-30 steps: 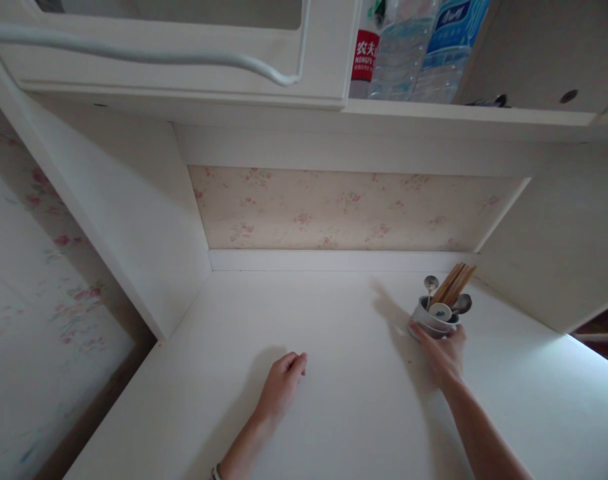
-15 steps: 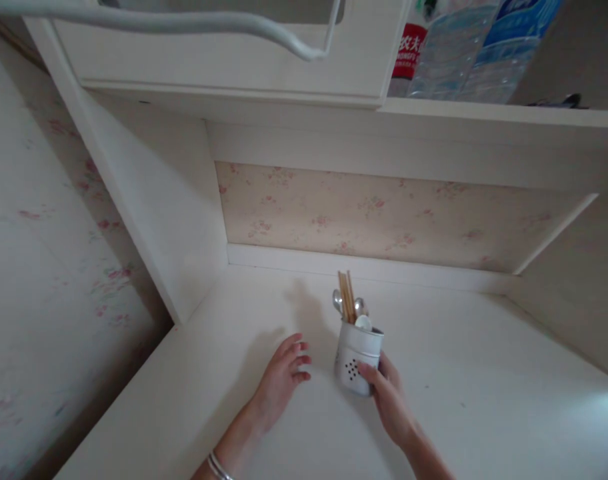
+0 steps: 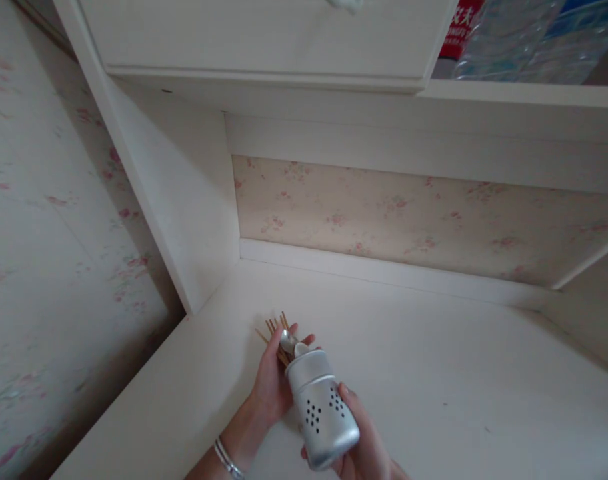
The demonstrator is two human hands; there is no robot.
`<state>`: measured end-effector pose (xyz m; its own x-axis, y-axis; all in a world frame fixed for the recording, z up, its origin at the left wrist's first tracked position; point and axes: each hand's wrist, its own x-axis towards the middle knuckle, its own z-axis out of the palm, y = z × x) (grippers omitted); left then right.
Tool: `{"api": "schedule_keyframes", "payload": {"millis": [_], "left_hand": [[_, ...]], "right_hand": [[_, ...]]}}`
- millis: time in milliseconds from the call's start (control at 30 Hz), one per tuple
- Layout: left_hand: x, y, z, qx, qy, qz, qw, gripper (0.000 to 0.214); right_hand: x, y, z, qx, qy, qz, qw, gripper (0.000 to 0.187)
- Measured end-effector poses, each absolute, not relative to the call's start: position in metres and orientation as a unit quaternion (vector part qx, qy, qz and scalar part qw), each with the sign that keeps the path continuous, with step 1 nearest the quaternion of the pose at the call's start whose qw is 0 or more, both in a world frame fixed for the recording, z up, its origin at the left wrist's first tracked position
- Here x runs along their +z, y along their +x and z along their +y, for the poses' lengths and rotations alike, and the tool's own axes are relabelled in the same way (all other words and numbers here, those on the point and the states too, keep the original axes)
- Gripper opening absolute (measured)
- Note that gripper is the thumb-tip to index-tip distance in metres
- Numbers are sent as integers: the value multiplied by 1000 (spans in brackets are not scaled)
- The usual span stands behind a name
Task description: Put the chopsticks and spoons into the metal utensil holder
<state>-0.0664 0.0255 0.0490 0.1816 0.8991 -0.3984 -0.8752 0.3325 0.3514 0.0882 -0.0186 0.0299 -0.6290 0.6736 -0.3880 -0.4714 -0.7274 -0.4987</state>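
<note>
My right hand [image 3: 359,433] is wrapped round a silver metal utensil holder [image 3: 317,400] with punched holes in its wall. The holder is tipped over, its mouth pointing up and left toward my left hand [image 3: 274,383]. Wooden chopsticks [image 3: 271,327] and metal spoons [image 3: 287,341] stick out of the mouth. My left hand is closed round these utensils, with the thumb on the near side and the fingertips showing behind. The lower ends of the utensils are hidden inside the holder.
Below is a white desktop [image 3: 434,353], with a raised side panel [image 3: 184,220] at the left. Overhead hangs a white cabinet [image 3: 264,47]. Plastic bottles [image 3: 509,43] stand on the open shelf at the upper right. Floral wallpaper [image 3: 394,207] covers the back.
The holder has gone from nearly upright to tipped toward the left, and has moved left and nearer. My left hand, apart and unfilled before, has closed round the utensils at its mouth.
</note>
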Motion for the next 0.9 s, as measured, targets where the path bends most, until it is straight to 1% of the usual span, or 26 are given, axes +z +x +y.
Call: {"api": "schedule_keyframes", "payload": {"millis": [100, 200, 300, 400, 467, 567, 600, 667, 767, 900], "left_hand": [[46, -66, 28, 597, 3, 298, 745, 43], [48, -72, 32, 612, -27, 309, 727, 27], [50, -83, 36, 611, -64, 284, 736, 15], [49, -98, 41, 603, -61, 267, 750, 18], [47, -110, 47, 622, -28, 277, 732, 19], [49, -127, 62, 646, 58, 363, 669, 15], [52, -132, 70, 635, 95, 411, 647, 14], [60, -141, 88, 612, 132, 458, 631, 11], [72, -153, 121, 583, 180, 516, 601, 14], [79, -172, 163, 533, 249, 620, 519, 18]], "right_hand": [[29, 93, -17, 923, -230, -165, 260, 77], [28, 97, -18, 941, -202, -154, 224, 79], [26, 99, -21, 943, -199, -160, 214, 80], [22, 98, -25, 936, -211, -163, 231, 77], [17, 98, -27, 932, -215, -161, 243, 74], [10, 100, -28, 932, -214, -174, 234, 74], [8, 102, -28, 933, -213, -180, 229, 75], [7, 106, -27, 933, -209, -186, 228, 76], [9, 109, -21, 931, -201, -175, 249, 69], [10, 109, -11, 918, -214, -174, 284, 60]]}}
